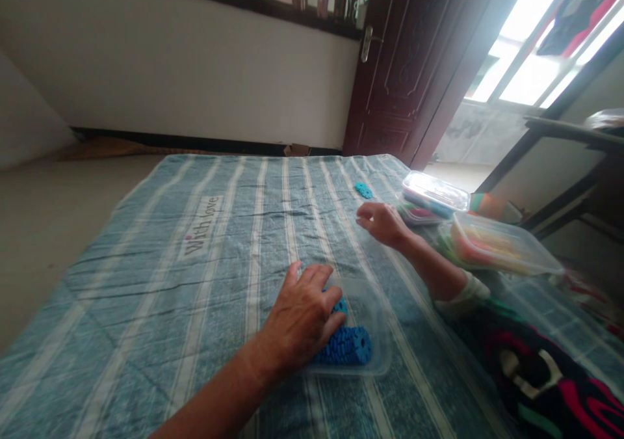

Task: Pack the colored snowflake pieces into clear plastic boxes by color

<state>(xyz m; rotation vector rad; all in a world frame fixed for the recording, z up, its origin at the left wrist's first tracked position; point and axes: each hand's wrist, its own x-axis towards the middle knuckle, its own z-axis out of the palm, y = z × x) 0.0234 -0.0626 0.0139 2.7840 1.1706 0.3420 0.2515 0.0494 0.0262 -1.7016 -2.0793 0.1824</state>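
Observation:
My left hand (299, 319) rests palm down on the left rim of a clear plastic container (377, 335). Its fingers lie over a row of blue toothed discs (346, 346) stacked inside, and the thumb is stretched apart. My right hand (385, 223) reaches out over the striped cloth with its fingers loosely apart and nothing in them. It hovers just short of a single blue disc (363, 190) lying on the cloth.
A blue-and-white striped cloth (209, 244) printed "With love" covers the surface. At the right stand lidded clear boxes (433, 195) and an open box of coloured pieces (497, 244). A dark patterned garment (546, 374) lies near right. A dark wooden door (404, 62) stands behind.

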